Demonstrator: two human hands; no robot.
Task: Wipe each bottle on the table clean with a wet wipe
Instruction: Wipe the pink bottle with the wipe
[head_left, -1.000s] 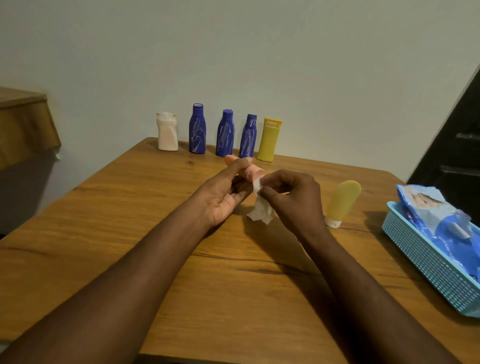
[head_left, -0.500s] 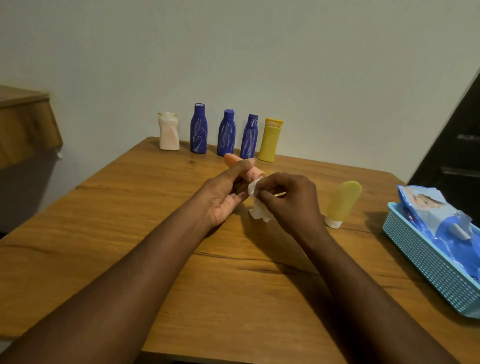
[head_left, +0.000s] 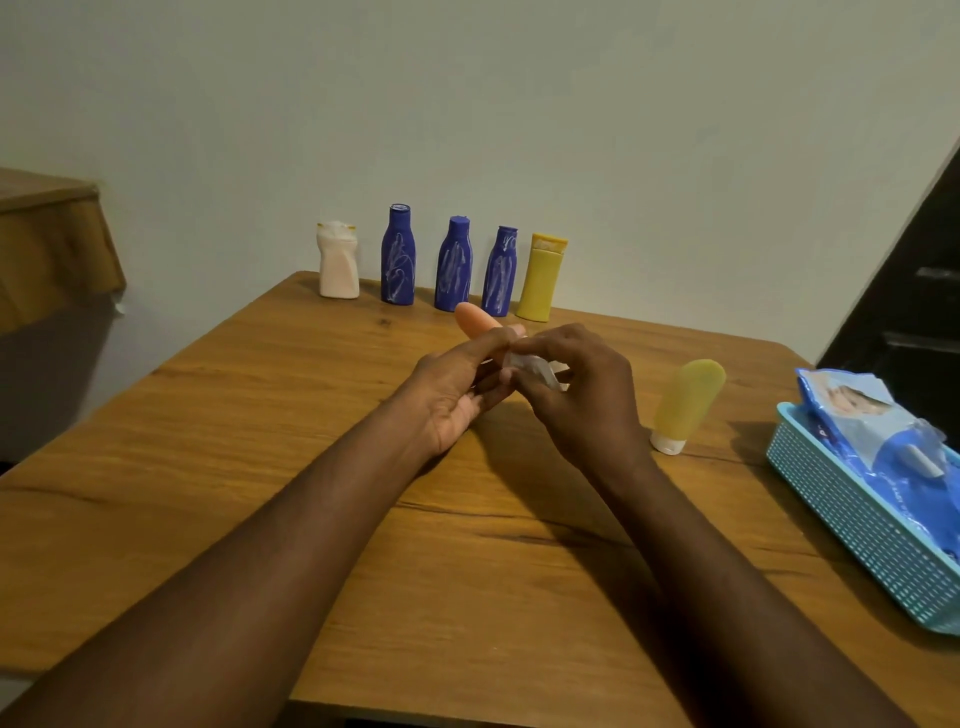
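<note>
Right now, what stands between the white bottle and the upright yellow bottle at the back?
The head view shows three blue bottles, upright and streaked white, lined up between the white bottle and the yellow bottle.

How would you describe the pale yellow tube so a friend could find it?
Find the blue basket at the right edge of the table. Just left of it the tube stands on its white cap, alone. The other yellow bottle, in the back row, has a flat cap on top.
</note>
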